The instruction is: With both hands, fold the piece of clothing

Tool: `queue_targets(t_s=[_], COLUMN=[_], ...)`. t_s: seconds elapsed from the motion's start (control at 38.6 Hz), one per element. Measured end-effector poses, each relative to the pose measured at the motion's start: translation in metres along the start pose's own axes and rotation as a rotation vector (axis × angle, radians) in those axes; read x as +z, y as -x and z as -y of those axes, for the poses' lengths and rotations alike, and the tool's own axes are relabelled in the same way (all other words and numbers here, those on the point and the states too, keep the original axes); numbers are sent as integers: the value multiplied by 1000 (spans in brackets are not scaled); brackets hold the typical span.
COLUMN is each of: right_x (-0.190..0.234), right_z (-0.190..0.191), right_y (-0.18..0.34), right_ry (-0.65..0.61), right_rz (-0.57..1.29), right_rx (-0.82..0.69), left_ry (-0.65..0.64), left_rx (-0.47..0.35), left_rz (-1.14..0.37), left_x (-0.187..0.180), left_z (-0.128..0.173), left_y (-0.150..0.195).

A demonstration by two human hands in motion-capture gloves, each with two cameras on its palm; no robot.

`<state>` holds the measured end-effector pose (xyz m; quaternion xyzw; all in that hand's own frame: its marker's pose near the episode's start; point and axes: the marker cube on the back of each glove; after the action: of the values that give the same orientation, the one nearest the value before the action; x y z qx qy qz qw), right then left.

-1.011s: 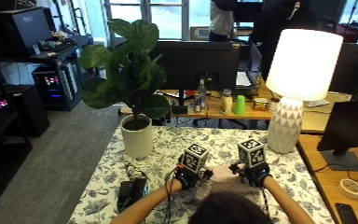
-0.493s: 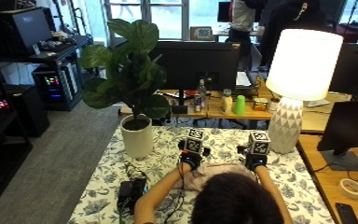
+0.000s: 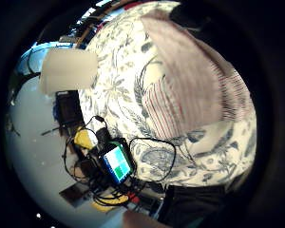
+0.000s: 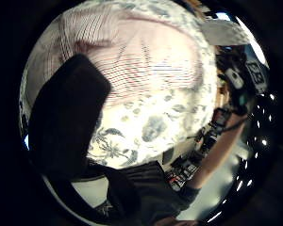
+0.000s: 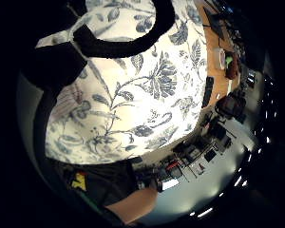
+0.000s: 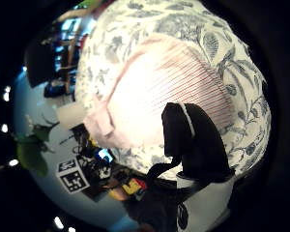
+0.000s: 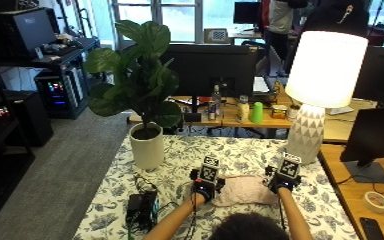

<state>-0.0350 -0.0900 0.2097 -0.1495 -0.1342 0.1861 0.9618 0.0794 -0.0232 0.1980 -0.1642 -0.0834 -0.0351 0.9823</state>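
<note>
Outside view: a person sits at a table (image 7: 179, 150) covered with a blue-and-white floral cloth, both forearms reaching forward. A pale pink garment (image 7: 246, 190) lies bunched on the cloth in front of the person, between the two gloved hands. The left hand (image 7: 205, 186) sits at the garment's left edge and the right hand (image 7: 280, 183) at its right edge; from here, whether the fingers hold the fabric cannot be told.

The left thumb side palm view shows the garment close under the palm as thin red stripes on pale fabric, lying on the floral cloth, with a black gloved thumb (image 4: 66, 122) beside it; a grip on the cloth cannot be confirmed. In the right thumb side palm view a black gloved finger (image 6: 193, 145) lies over the striped garment's near edge, yet whether it pinches the fabric is unclear.

On the table stand a potted plant (image 7: 145, 95) at the far left and a white lamp (image 7: 322, 85) at the far right. A phone (image 3: 116, 161) with a lit screen and tangled cables lie at the near left of the table.
</note>
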Motion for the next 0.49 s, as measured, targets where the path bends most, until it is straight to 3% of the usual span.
queue_targets(t_s=[0.16, 0.18, 0.23, 0.31, 0.49], right_x=[21, 26, 36, 47, 52], right_z=[9, 7, 7, 11, 19], right_y=[7, 10, 14, 17, 28], right_ry=[-33, 3, 72, 90, 2], right_rz=[-56, -60, -66, -101, -273], right_rx=[41, 33, 36, 102, 113], left_ry=[-35, -26, 18, 83, 137], left_rx=[-190, -179, -80, 19, 12], left_rz=[161, 153, 62, -93, -155], left_x=[22, 27, 37, 49, 55], left_z=[15, 19, 28, 38, 38], left_y=[7, 7, 1, -4, -1])
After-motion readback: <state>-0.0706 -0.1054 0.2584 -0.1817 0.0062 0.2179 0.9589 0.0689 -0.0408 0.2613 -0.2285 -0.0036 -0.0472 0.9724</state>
